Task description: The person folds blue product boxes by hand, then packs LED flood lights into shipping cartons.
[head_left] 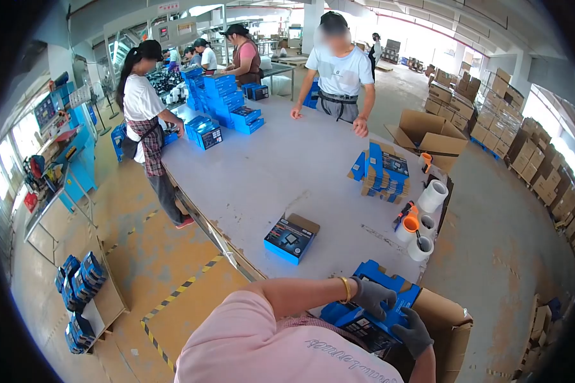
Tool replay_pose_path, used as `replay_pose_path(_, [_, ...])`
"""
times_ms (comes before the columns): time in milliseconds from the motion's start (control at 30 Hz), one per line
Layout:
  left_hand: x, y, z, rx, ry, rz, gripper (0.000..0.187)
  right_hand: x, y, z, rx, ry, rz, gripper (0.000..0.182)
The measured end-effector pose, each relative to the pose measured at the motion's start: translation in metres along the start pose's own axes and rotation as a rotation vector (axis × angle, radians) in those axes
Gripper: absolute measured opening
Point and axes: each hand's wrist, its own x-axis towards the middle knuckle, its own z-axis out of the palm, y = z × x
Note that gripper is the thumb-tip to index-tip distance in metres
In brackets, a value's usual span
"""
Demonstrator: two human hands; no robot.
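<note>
My left hand [372,297], in a grey glove with a gold bangle at the wrist, curls over a blue printed cardboard box [363,327] close to my body. Gripping the same box from its right side is my right hand [413,333], also gloved in grey. Part of the box is hidden behind my arm and fingers. More blue cardboard [384,276] shows just beyond my hands at the table corner. An open brown carton [444,313] stands directly beside my right hand. Another blue box [291,239] lies on the table with its brown flap up.
On the white table [249,172] are a stack of blue boxes [383,169], tape rolls [434,195] and an orange tape dispenser [407,214]. A worker [340,70] stands across, another [144,96] at the left edge. A large open carton [428,134] stands beyond the table.
</note>
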Motion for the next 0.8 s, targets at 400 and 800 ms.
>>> replay_pose_path(400, [0.034, -0.014, 0.028, 0.291, -0.001, 0.071, 0.042, 0.011, 0.032, -0.003, 0.183, 0.022, 0.072, 0.048])
replay_pose_path(800, [-0.058, 0.011, -0.024, -0.265, 0.269, 0.25, 0.089, -0.027, -0.062, 0.016, -0.372, 0.277, -0.38, 0.09])
